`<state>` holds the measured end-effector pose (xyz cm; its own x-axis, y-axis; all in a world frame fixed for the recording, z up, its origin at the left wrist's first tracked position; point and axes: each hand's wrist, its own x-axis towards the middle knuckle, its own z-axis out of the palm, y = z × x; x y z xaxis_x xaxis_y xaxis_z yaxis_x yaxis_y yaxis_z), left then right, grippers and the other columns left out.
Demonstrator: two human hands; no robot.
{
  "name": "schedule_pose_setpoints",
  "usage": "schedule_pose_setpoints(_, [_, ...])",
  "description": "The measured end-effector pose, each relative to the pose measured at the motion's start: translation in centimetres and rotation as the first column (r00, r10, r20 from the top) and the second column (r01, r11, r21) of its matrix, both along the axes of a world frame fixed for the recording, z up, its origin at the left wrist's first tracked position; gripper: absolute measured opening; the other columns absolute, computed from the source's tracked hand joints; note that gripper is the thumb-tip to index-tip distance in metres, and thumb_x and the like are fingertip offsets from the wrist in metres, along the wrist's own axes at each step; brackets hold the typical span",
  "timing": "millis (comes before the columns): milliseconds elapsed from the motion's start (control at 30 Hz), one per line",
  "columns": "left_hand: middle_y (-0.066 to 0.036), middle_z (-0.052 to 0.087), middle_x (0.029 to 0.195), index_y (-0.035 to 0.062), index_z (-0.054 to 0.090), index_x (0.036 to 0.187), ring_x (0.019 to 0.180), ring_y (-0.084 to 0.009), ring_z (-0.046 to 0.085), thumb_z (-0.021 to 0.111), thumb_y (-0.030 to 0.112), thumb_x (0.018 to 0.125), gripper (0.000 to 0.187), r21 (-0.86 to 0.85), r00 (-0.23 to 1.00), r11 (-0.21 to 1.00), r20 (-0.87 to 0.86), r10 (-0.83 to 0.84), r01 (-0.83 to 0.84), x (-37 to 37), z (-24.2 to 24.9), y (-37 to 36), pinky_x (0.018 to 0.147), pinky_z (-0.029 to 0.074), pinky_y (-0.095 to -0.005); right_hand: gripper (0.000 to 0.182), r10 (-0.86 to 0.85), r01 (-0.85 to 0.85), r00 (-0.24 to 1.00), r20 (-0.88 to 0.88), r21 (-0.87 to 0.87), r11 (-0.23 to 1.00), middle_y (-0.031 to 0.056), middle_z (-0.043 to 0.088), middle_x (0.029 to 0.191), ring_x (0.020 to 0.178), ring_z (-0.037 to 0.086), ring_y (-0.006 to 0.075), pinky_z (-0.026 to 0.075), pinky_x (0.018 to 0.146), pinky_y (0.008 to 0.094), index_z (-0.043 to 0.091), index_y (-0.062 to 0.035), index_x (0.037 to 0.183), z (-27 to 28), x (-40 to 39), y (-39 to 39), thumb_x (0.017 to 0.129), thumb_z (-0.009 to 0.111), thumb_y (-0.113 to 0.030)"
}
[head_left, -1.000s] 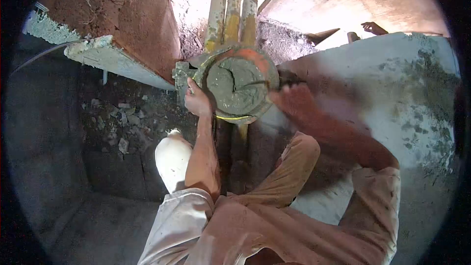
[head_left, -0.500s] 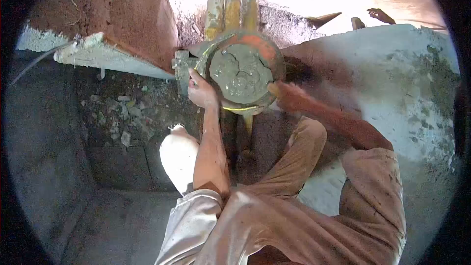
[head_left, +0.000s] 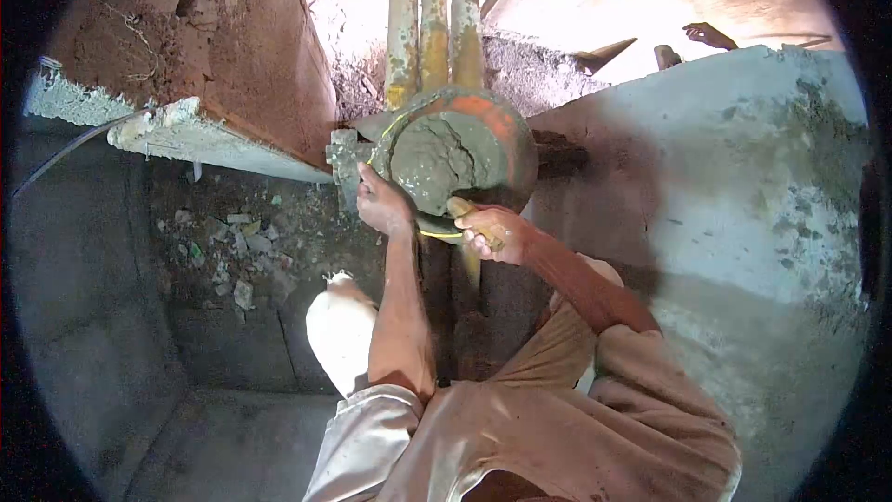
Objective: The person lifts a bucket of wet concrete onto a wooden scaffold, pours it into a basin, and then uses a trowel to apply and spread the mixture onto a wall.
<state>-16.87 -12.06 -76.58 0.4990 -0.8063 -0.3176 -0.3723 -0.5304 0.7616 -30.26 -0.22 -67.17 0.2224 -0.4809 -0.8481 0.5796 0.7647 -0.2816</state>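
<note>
A round pan (head_left: pixel 521 144) with an orange patch inside its far rim holds wet grey mortar (head_left: pixel 427 163). It sits over the near end of several upright-looking pipes. My left hand (head_left: pixel 383 204) is closed on the pan's left rim. At the near right rim my right hand (head_left: pixel 497 231) is wrapped round a wooden handle (head_left: pixel 459 207), whose far end points into the pan. The tool's head is hard to make out against the dark near side of the pan.
Paint-stained pipes (head_left: pixel 434 28) run away beyond the pan. A broken slab edge (head_left: pixel 218 144) juts in at left, above rubble (head_left: pixel 242 242). A pale wall (head_left: pixel 743 149) stands at right. Beyond its top edge another person's hand (head_left: pixel 709 34) shows.
My right hand has moved left and toward me, along the pan's near rim, and the handle now shows. The mortar's surface has changed shape. The pan sits slightly lower in view.
</note>
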Motion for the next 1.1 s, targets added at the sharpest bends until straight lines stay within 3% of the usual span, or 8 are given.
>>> schedule_pose_setpoints(400, [-0.030,0.063,0.076,-0.0071,0.067,0.080,0.073,-0.0460,0.060,0.044,0.059,0.091,0.071,-0.104,0.998,0.995,0.064,0.005,0.002,0.7,0.4,0.6,0.070,0.045,-0.0509,0.023,-0.497,0.585,0.492,0.714,0.151,0.797,0.0069,0.055,0.082,0.054,0.050,0.0040,0.042,0.042,0.0163,0.051,-0.0011,0.110,0.9,-3.7,6.7,0.097,0.050,-0.020])
schedule_pose_setpoints(500, [-0.030,0.063,0.074,-0.0078,0.066,0.076,0.074,-0.0462,0.060,0.045,0.060,0.090,0.072,-0.024,0.999,0.999,-0.034,-0.026,0.025,1.0,-0.2,0.3,0.069,0.044,-0.0507,0.026,-0.433,0.533,0.734,0.523,-0.049,0.845,0.0060,0.056,0.082,0.055,0.051,0.0044,0.043,0.043,0.0191,0.052,-0.0046,0.117,4.3,-5.8,8.2,0.098,0.049,-0.022])
schedule_pose_setpoints(567, [-0.031,0.063,0.077,-0.0085,0.066,0.077,0.077,-0.0464,0.060,0.047,0.060,0.090,0.072,-0.069,0.999,0.997,-0.017,-0.031,0.030,0.9,-0.2,0.4,0.071,0.044,-0.0511,0.027,0.047,-0.058,0.875,-0.482,-0.007,0.998,0.0071,0.059,0.079,0.057,0.057,0.0120,0.049,0.049,0.0294,0.053,-0.0104,0.118,7.9,-6.7,7.7,0.096,0.052,-0.026])
schedule_pose_setpoints(600, [-0.031,0.063,0.077,-0.0085,0.066,0.077,0.077,-0.0464,0.060,0.047,0.060,0.090,0.072,-0.064,0.999,0.997,-0.013,-0.032,0.031,0.8,0.2,0.5,0.071,0.044,-0.0511,0.027,0.049,-0.058,0.877,-0.478,-0.003,0.998,0.0071,0.059,0.079,0.057,0.057,0.0120,0.049,0.049,0.0294,0.053,-0.0104,0.118,8.0,-7.4,7.7,0.096,0.052,-0.026])
schedule_pose_setpoints(667, [-0.034,0.062,0.080,-0.0107,0.065,0.082,0.077,-0.0495,0.058,0.043,0.059,0.091,0.073,-0.043,1.000,0.999,-0.015,-0.018,0.018,0.7,1.1,0.4,0.074,0.042,-0.0545,0.032,-0.140,-0.859,-0.360,-0.922,0.270,0.436,0.0131,0.063,0.076,0.066,0.064,0.0257,0.052,0.055,0.0402,0.055,-0.0148,0.116,7.7,-8.6,7.1,0.088,0.060,-0.030])
schedule_pose_setpoints(767, [-0.034,0.062,0.080,-0.0108,0.065,0.085,0.078,-0.0500,0.058,0.043,0.059,0.091,0.073,-0.069,1.000,0.998,0.001,-0.010,0.010,0.6,0.5,0.5,0.074,0.043,-0.0541,0.024,0.169,-0.650,-0.680,-0.713,0.694,0.310,0.0154,0.064,0.079,0.070,0.065,0.0315,0.050,0.060,0.0474,0.060,-0.0139,0.104,14.9,-6.7,1.7,0.084,0.060,-0.028])
schedule_pose_setpoints(1000, [-0.031,0.065,0.085,-0.0089,0.067,0.095,0.083,-0.0450,0.063,0.045,0.063,0.088,0.075,-0.021,0.999,1.000,-0.038,-0.015,0.014,0.3,1.5,-0.7,0.076,0.047,-0.0507,0.010,-0.131,-0.694,-0.720,-0.682,0.704,0.148,0.0108,0.064,0.070,0.071,0.066,0.0299,0.050,0.060,0.0462,0.064,-0.0133,0.080,-0.9,-6.7,-4.4,0.076,0.061,-0.022])
schedule_pose_setpoints(1100, [-0.031,0.064,0.083,-0.0079,0.067,0.089,0.083,-0.0475,0.061,0.043,0.056,0.093,0.068,-0.026,0.992,0.995,-0.079,-0.095,0.093,0.8,2.1,0.7,0.077,0.046,-0.0528,0.024,-0.144,-0.826,-0.290,-0.946,0.172,0.537,0.0157,0.067,0.088,0.080,0.067,0.0288,0.052,0.071,0.0417,0.065,-0.0076,0.092,3.5,-6.4,-2.6,0.077,0.065,-0.026])
